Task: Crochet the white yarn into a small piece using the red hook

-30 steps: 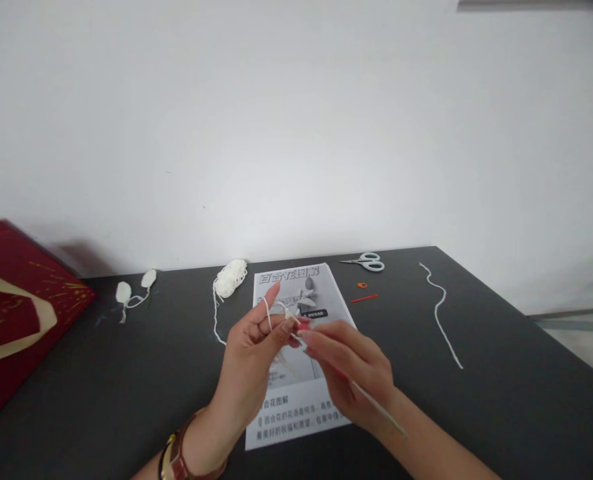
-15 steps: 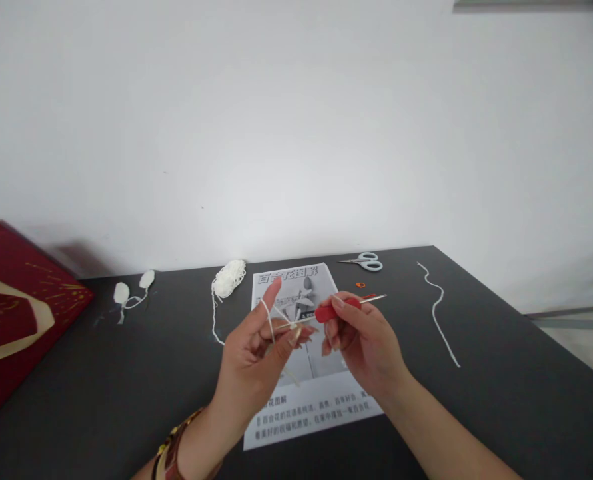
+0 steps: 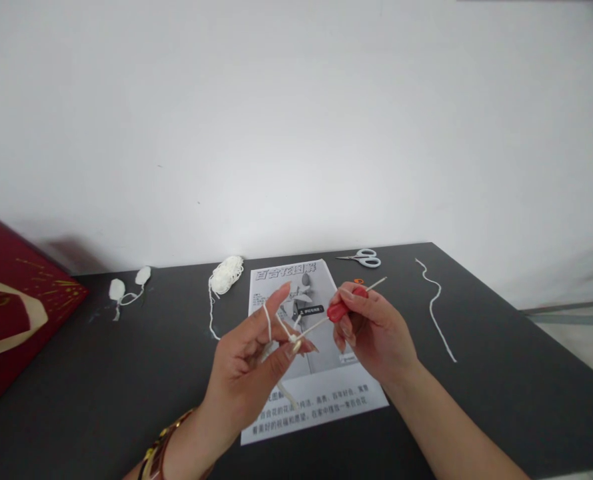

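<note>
My left hand (image 3: 254, 353) pinches a small bit of white yarn work (image 3: 293, 340) between thumb and fingers, with a strand looped around the raised index finger. In my right hand (image 3: 371, 327) is a crochet hook (image 3: 340, 311) with a red grip, its metal shaft slanting down left so that the tip meets the yarn at my left fingertips. The exact stitch at the tip is too small to make out. Beneath both hands lies a printed sheet (image 3: 321, 393) with a flower picture and Chinese text. A yarn tail hangs below my left thumb.
A ball of white yarn (image 3: 227, 275) sits at the back, its strand running toward my left hand. Two white crocheted pieces (image 3: 117, 290) lie further left, near a red gift bag (image 3: 16, 300). Scissors (image 3: 366, 258), an orange stitch marker (image 3: 358, 281) and a loose yarn length (image 3: 432, 303) are rightward.
The hook has tilted, its tip now pointing down left and its rear end higher. My left index finger has bent a little to the right. The view has shifted slightly.
</note>
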{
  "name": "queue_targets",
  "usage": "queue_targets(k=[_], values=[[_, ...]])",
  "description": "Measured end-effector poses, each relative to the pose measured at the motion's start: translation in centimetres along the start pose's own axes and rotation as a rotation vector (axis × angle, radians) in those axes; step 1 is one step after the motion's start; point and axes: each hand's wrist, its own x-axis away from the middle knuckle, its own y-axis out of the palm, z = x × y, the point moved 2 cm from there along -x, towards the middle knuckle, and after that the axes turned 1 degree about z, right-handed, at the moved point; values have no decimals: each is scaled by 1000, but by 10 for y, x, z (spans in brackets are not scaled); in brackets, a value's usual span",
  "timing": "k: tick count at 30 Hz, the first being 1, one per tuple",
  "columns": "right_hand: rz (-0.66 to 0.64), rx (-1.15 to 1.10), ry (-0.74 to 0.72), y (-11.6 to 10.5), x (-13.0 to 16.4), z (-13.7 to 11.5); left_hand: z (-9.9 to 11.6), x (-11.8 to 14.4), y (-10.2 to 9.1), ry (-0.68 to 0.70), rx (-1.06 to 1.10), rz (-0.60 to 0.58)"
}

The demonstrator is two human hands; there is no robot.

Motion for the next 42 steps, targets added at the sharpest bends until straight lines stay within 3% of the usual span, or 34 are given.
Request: queue_targets(k=[9, 17, 30, 42], values=[[2, 52, -91, 2, 8, -8, 5, 3, 3, 14, 32, 71], [39, 44, -75, 4, 6, -2, 2, 4, 3, -78, 135, 80], [24, 53, -87, 2, 6, -7, 2, 5, 4, -48, 113, 88], [44, 258, -317, 4, 21, -14, 0, 5, 3, 48, -85, 160]])
